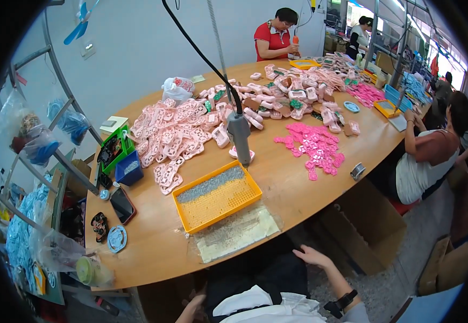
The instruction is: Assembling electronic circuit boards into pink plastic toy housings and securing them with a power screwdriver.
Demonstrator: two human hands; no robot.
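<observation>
My right hand (312, 256) is beside my lap, just off the table's front edge, fingers stretched out and holding nothing. Low in front of me, my left hand (194, 304) shows only in part by my dark trousers, its fingers not clear. On the table sits a yellow tray (182, 217) with small grey screws heaped at its far side. A grey electric screwdriver (239, 134) hangs upright on a coiled spring over the tray's far right corner. Beneath the tray's near side lies a worn, pale sheet (238, 237). Neither hand touches these things.
Light pink plastic frames (172, 129) and pink housings (293, 94) are heaped behind the tray; bright pink parts (314, 148) lie right. At left are a phone (122, 205), a blue bin (129, 168) and a green bin (123, 142). Co-workers sit at the far side and right.
</observation>
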